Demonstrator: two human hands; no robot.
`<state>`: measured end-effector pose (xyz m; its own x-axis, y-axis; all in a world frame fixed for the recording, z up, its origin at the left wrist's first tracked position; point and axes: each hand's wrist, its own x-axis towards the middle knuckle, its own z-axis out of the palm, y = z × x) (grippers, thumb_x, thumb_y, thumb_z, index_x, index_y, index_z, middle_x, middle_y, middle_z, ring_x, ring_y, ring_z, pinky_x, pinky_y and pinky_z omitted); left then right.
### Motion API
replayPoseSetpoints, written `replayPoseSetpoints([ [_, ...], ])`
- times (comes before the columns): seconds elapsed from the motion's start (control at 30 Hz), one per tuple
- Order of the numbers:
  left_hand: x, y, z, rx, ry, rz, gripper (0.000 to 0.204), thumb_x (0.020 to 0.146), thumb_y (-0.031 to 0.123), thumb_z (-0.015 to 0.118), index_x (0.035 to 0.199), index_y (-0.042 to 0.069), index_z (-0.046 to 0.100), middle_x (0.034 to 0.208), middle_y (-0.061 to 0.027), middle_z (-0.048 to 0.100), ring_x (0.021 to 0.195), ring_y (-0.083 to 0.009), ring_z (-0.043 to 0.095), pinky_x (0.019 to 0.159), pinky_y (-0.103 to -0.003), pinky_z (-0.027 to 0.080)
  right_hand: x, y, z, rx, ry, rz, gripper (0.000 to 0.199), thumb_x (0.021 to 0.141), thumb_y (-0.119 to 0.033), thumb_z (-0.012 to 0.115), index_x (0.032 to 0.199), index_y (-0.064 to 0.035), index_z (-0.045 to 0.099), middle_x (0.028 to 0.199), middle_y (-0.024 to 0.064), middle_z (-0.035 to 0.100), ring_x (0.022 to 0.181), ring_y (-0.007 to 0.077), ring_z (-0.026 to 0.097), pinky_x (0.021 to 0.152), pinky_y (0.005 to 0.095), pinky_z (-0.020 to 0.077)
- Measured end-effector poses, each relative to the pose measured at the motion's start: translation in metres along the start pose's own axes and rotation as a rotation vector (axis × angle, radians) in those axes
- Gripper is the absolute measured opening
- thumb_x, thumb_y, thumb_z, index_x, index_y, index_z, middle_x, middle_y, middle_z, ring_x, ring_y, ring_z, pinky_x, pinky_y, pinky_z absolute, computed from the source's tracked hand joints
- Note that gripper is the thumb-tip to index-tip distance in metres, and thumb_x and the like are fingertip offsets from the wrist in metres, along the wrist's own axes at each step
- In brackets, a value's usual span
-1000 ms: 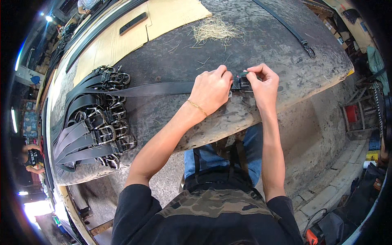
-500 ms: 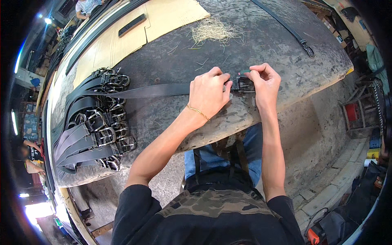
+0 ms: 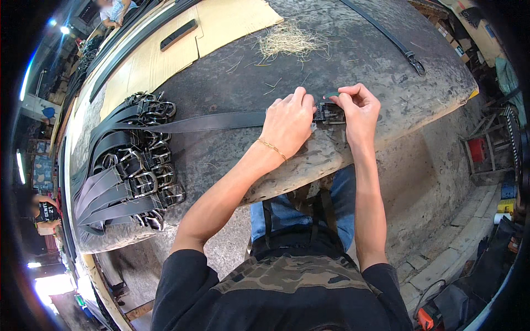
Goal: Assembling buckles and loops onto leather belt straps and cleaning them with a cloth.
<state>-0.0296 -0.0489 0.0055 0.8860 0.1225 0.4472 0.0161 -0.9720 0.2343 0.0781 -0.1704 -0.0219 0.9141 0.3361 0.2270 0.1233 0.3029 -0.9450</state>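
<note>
A dark leather belt (image 3: 221, 121) runs across the table from the pile of belts to its dark metal buckle (image 3: 333, 114). My left hand (image 3: 287, 120) is closed over the belt just left of the buckle, fingers curled, covering that stretch. Right of the buckle, my right hand (image 3: 361, 113) pinches thumb against forefinger. A thin green piece (image 3: 330, 95) sticks out from this pinch above the buckle; its kind is unclear. On the left lie several more belts (image 3: 102, 198), their buckles (image 3: 157, 179) bunched together.
Pale thread-like scraps (image 3: 290, 43) lie heaped at the back. A black phone-like slab (image 3: 179, 35) rests on cardboard (image 3: 146, 60). Another narrow strap with a metal end (image 3: 386, 36) lies at the far right. The padded table edge (image 3: 408, 129) borders the floor. Other people are at the left.
My left hand has shifted slightly right along the belt, nearer the buckle, and its fingers are more curled. My right hand keeps its pinch at nearly the same place.
</note>
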Motion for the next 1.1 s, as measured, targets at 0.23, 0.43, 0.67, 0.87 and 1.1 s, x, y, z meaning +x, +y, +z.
replayPoseSetpoints([
  [0.23, 0.003, -0.011, -0.003, -0.192, -0.116, -0.095, 0.01, 0.091, 0.011, 0.058, 0.089, 0.001, 0.058, 0.091, -0.0156, 0.058, 0.084, -0.0385, 0.061, 0.073, -0.046, 0.049, -0.002, -0.004, 0.001, -0.15, -0.052, -0.042, 0.005, 0.079, -0.001, 0.065, 0.076, 0.0013, 0.062, 0.072, -0.0024, 0.059, 0.068, 0.0038, 0.052, 0.061, 0.0213, 0.0406],
  [0.43, 0.006, -0.014, -0.004, -0.233, -0.176, -0.109, 0.012, 0.092, 0.011, 0.057, 0.089, 0.0, 0.057, 0.09, -0.0169, 0.058, 0.085, -0.0392, 0.06, 0.074, -0.046, 0.047, -0.002, -0.005, 0.001, -0.253, -0.08, -0.033, 0.005, 0.076, -0.003, 0.066, 0.075, 0.0016, 0.064, 0.067, -0.0023, 0.059, 0.063, 0.0035, 0.051, 0.056, 0.0227, 0.0405],
  [0.67, 0.005, -0.016, -0.005, -0.271, -0.181, -0.14, 0.014, 0.092, 0.013, 0.057, 0.089, 0.0, 0.058, 0.091, -0.0169, 0.059, 0.085, -0.0395, 0.061, 0.073, -0.047, 0.047, -0.004, -0.008, 0.003, -0.322, -0.083, -0.027, 0.007, 0.073, -0.005, 0.068, 0.076, 0.0008, 0.066, 0.063, -0.0013, 0.058, 0.059, 0.0047, 0.051, 0.054, 0.0235, 0.0406],
  [0.87, 0.006, -0.015, -0.006, -0.277, -0.198, -0.144, 0.011, 0.092, 0.01, 0.057, 0.089, -0.001, 0.058, 0.09, -0.0178, 0.058, 0.087, -0.0392, 0.06, 0.075, -0.045, 0.047, -0.003, -0.008, 0.003, -0.348, -0.084, -0.01, 0.007, 0.072, -0.006, 0.068, 0.076, 0.0004, 0.066, 0.063, -0.0012, 0.058, 0.058, 0.0047, 0.051, 0.054, 0.0236, 0.041],
  [1.1, 0.008, -0.02, -0.013, -0.368, -0.26, -0.127, 0.007, 0.091, 0.006, 0.058, 0.09, -0.001, 0.058, 0.089, -0.0165, 0.058, 0.084, -0.0363, 0.06, 0.074, -0.041, 0.047, -0.002, -0.005, 0.002, -0.297, -0.076, -0.024, 0.006, 0.074, -0.004, 0.067, 0.075, 0.0009, 0.065, 0.065, -0.0019, 0.059, 0.061, 0.0042, 0.051, 0.056, 0.0231, 0.0409],
])
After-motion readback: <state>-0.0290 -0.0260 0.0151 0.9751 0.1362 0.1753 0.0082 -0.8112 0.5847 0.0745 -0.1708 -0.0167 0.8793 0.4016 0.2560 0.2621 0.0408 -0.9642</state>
